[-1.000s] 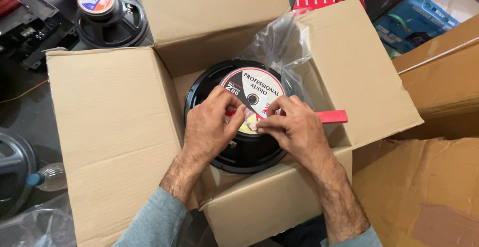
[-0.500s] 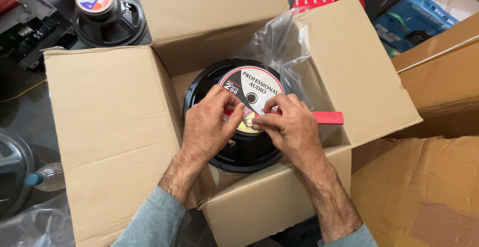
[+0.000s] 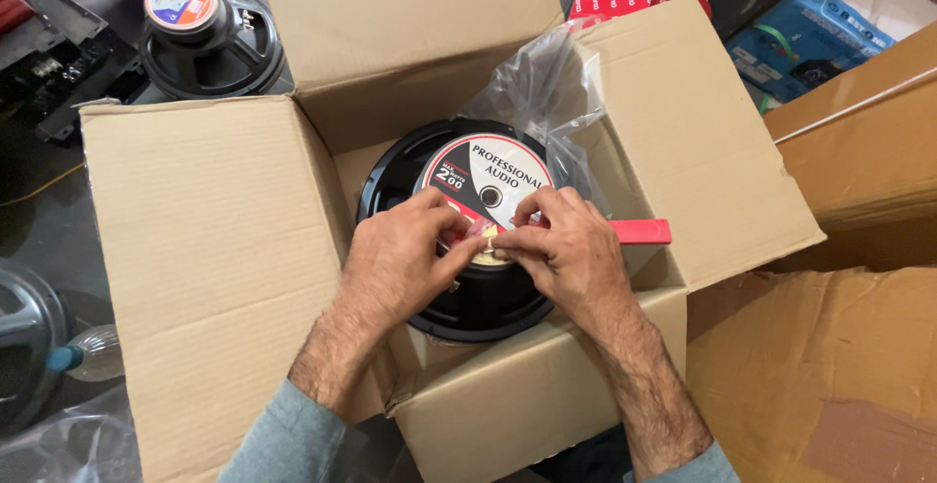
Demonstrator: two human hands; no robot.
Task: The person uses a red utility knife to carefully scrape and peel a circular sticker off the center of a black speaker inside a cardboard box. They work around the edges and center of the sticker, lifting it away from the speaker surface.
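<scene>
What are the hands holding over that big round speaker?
Both the left hand and the right hand pinch a small red-and-clear strip between their fingertips, above the round black speaker in the cardboard box.

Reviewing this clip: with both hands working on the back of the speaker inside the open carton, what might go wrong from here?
1. Both hands, left hand and right hand, pinch something small at the round label; it might slip down into the cardboard box.
2. The red strip lies loose at the box edge and may be knocked off.
3. The clear plastic bag hangs beside the speaker and might snag.
</scene>
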